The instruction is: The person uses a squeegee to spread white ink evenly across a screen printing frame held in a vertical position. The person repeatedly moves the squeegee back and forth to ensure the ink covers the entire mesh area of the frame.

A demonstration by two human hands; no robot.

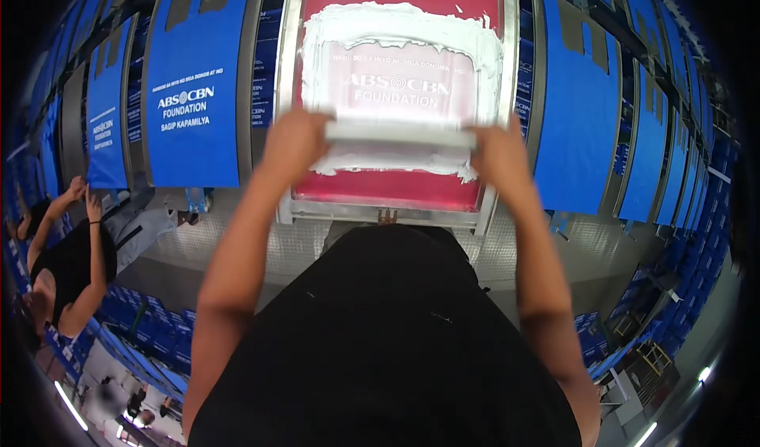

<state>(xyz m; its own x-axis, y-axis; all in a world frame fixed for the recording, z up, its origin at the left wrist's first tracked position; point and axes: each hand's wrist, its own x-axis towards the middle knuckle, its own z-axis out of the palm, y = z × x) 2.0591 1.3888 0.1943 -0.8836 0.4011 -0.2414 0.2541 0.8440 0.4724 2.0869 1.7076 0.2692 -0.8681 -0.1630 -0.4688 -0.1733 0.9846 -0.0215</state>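
A screen printing frame with a metal border and red mesh lies in front of me. Thick white ink rings the pale middle of the mesh, where lettering shows. Across the lower part of that middle runs a squeegee, somewhat blurred. My left hand is closed on its left end, and my right hand grips its right end. Both thumbs point inward along the bar. The squeegee's lower edge, where it meets the mesh, cannot be made out. More white ink lies just below it.
Blue bag-shaped panels lie on boards to the left and right, with more rows beyond. At far left a co-worker in black holds the edge of a blue panel. Metal hinge-like fittings sit at the frame's near edge.
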